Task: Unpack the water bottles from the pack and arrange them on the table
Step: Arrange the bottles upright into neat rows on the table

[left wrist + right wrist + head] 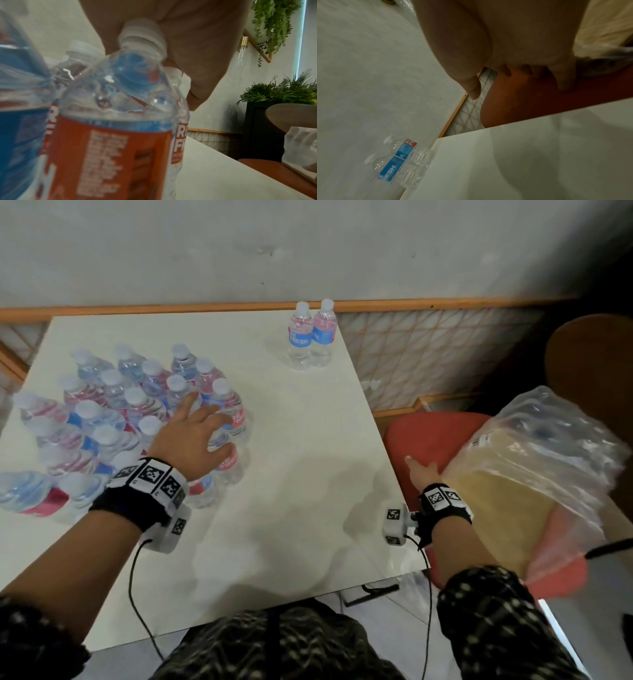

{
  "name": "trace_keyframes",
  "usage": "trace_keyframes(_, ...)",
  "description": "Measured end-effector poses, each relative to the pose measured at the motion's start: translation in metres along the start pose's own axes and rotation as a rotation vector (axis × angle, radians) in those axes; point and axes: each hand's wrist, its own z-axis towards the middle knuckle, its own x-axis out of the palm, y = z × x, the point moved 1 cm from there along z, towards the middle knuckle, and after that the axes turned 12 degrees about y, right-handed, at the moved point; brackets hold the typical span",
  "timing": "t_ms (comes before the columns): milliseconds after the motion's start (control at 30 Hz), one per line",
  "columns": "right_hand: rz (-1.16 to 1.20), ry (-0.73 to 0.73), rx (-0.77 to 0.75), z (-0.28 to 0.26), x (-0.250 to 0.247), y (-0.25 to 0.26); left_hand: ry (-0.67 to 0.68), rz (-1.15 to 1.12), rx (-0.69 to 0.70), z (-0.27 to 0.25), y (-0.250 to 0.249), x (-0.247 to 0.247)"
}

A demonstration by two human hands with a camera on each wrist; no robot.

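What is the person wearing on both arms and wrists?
Each wrist has a black band with white square code markers: left wristband, right wristband. A small white camera box with markers hangs at each wrist, with a thin black cable. The sleeves are dark with a light speckled pattern.

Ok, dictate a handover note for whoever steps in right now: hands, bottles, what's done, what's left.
Left hand: fingers spread over the cluster of water bottles at the table's left; grip not clear.
Right hand: off the table's right edge, against the empty plastic wrap over the red stool; fingers hidden.
Done: wrap is off, two bottles stand side by side at the far edge of the table.
Left: drop the wrap, arrange the clustered bottles with the pair.
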Motion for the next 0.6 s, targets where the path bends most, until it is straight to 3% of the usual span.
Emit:
trace_keyframes(100, 0.014, -0.025, -0.008, -0.003, -0.003, 0.001, 0.008, 0.001, -0.014, -0.002, -0.003, -0.002)
trace_keyframes(200, -0.058, 0.029, -0.162, -0.022, 0.016, 0.025, 0.012, -0.005, -0.026, -0.004, -0.003, -0.003)
trace_keyframes(300, -0.138, 0.269, -0.409, -0.055, 0.069, 0.056, -0.047, -0.07, -0.028, -0.008, -0.003, -0.004)
trace_keyframes(433, -0.337, 0.662, -0.547, -0.104, 0.161, 0.081, -0.168, -0.095, -0.017, -0.02, -0.003, -0.008)
trace_keyframes(600, -0.472, 0.759, -0.727, -0.142, 0.23, 0.099, -0.154, -0.118, -0.087, -0.031, 0.0, -0.011)
